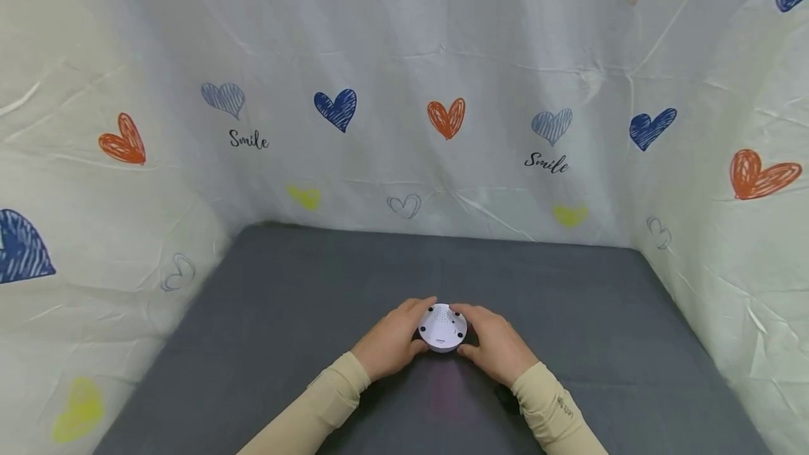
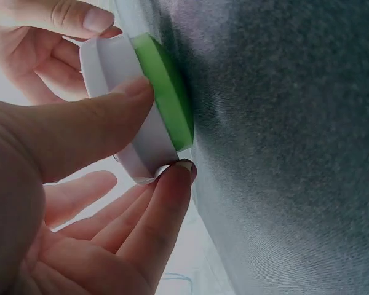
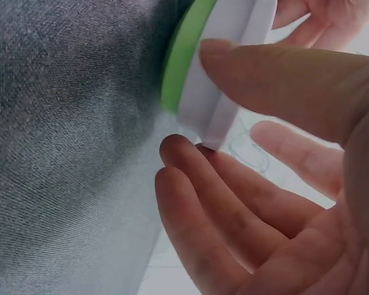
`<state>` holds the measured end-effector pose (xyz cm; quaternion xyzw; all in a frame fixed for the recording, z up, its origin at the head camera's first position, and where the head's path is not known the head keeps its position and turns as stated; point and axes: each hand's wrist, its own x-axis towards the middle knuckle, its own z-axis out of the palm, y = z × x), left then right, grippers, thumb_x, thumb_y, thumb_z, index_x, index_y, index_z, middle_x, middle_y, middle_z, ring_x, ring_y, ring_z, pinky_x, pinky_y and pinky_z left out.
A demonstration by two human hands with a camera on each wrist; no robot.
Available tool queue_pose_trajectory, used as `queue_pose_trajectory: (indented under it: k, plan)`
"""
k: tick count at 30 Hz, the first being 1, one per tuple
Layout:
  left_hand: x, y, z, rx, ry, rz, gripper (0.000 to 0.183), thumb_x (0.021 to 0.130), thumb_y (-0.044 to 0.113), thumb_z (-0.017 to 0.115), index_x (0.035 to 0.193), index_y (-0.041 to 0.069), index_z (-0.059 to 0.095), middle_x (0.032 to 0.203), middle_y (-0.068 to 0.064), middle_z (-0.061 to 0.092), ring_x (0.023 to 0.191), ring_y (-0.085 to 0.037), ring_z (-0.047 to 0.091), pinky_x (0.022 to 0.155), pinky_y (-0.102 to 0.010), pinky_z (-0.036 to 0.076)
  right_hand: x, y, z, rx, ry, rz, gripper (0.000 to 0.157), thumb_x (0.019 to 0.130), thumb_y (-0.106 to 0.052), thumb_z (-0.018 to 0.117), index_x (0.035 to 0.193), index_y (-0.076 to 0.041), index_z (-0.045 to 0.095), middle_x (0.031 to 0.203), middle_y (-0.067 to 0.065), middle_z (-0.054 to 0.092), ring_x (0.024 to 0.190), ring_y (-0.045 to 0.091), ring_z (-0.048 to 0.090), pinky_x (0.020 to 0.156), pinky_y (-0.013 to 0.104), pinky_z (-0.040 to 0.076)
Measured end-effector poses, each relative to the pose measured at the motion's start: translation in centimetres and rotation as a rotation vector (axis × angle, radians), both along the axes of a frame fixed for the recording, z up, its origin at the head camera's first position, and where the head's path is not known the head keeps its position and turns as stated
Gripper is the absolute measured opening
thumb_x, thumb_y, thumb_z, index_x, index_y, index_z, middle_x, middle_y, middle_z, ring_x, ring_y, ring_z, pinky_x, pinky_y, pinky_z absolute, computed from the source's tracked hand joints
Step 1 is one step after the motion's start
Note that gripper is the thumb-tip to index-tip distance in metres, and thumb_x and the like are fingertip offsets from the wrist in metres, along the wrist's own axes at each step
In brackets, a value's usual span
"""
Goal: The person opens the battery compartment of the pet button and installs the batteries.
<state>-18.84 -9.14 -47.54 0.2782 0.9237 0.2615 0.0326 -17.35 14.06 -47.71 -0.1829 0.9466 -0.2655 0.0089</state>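
A small round white device (image 1: 442, 329) is held between both hands, close over the dark cloth. Its upturned face has black feet near the edge and a cluster of tiny holes. In the left wrist view its lower part is a green band (image 2: 166, 92) facing the cloth. My left hand (image 1: 393, 339) grips the left side, thumb on the near wall and fingertips at the far edge. From the right, my right hand (image 1: 499, 344) holds it likewise, its thumb (image 3: 234, 58) against the white wall. What the device is cannot be told.
Dark grey cloth (image 1: 303, 286) covers the table, with a faint pinkish glow (image 1: 445, 388) just in front of the device. A white curtain (image 1: 392, 167) printed with hearts stands behind and on both sides. A small black object (image 1: 508, 399) shows beside the right cuff.
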Motion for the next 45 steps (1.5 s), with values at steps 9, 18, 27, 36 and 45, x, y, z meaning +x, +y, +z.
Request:
queue_pose_trajectory:
  k: [9, 18, 27, 36, 45]
  plan:
    - [-0.25, -0.12, 0.19, 0.044, -0.026, -0.012, 0.070, 0.099, 0.008, 0.078, 0.162, 0.003, 0.047, 0.158, -0.020, 0.058, 0.145, -0.036, 0.060, 0.117, -0.051, 0.052, -0.06, -0.02, 0.30, -0.032, 0.005, -0.007, 0.062, 0.089, -0.010, 0.089, 0.146, -0.011, 0.065, 0.139, 0.012, 0.072, 0.115, 0.026, 0.075, 0.095, 0.045, 0.062]
    - [-0.38, -0.05, 0.05, 0.045, -0.022, -0.017, 0.067, 0.101, 0.009, 0.076, 0.161, 0.003, 0.047, 0.159, -0.019, 0.058, 0.145, -0.034, 0.060, 0.118, -0.051, 0.051, -0.12, 0.14, 0.15, -0.060, 0.017, 0.021, 0.052, 0.091, -0.010, 0.086, 0.140, -0.008, 0.069, 0.137, 0.012, 0.073, 0.113, 0.025, 0.075, 0.095, 0.043, 0.063]
    - [-0.37, -0.12, -0.02, 0.086, -0.051, -0.022, 0.059, 0.106, 0.009, 0.065, 0.161, 0.002, 0.047, 0.159, -0.017, 0.057, 0.146, -0.032, 0.059, 0.119, -0.050, 0.051, -0.14, 0.23, 0.28, -0.146, 0.023, 0.006, 0.034, 0.096, -0.013, 0.083, 0.128, -0.010, 0.074, 0.129, 0.010, 0.076, 0.105, 0.020, 0.077, 0.088, 0.038, 0.065]
    - [-0.14, -0.15, 0.24, 0.253, -0.071, -0.006, 0.054, 0.109, 0.017, 0.064, 0.159, 0.003, 0.050, 0.152, -0.019, 0.062, 0.130, -0.026, 0.068, 0.105, -0.044, 0.060, -0.15, 0.31, 0.35, -0.265, 0.002, -0.037, 0.024, 0.104, -0.018, 0.074, 0.128, -0.014, 0.073, 0.123, 0.007, 0.077, 0.104, 0.018, 0.080, 0.087, 0.029, 0.064]
    - [-0.12, 0.13, 0.12, 0.292, -0.052, 0.031, 0.050, 0.112, 0.027, 0.060, 0.156, 0.003, 0.054, 0.144, -0.019, 0.067, 0.117, -0.023, 0.071, 0.097, -0.045, 0.061, -0.20, 0.17, 0.46, -0.304, -0.006, -0.111, 0.020, 0.105, -0.022, 0.074, 0.124, -0.016, 0.075, 0.113, 0.005, 0.080, 0.097, 0.012, 0.079, 0.084, 0.030, 0.065]
